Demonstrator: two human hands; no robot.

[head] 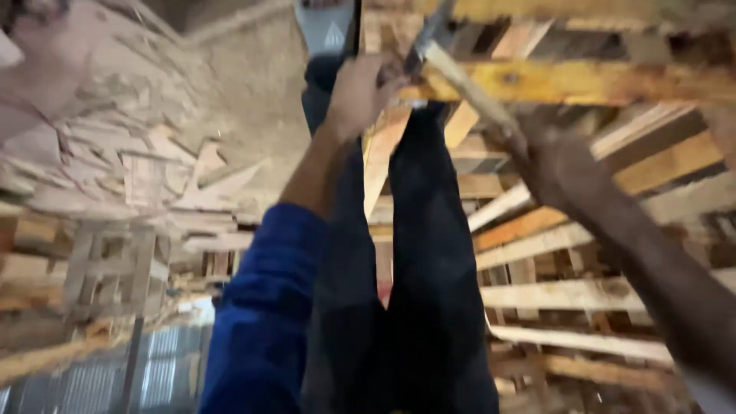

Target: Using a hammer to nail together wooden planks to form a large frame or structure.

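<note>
The view is blurred. My left hand [359,90], on a blue-sleeved arm, is curled around the near end of a yellow-painted wooden plank [583,80] that belongs to a pallet. My right hand [553,159] grips the pale wooden handle [469,88] of a hammer. The hammer's dark metal head [420,40] sits right beside my left hand's fingers, at the plank's end. Legs in dark trousers [429,253] stand between my two arms.
Stacked wooden pallets [583,295] fill the right side. A heap of broken boards and wood scraps [138,161] lies on the left over a dusty floor [253,100]. Corrugated metal sheeting [161,360] shows at the lower left.
</note>
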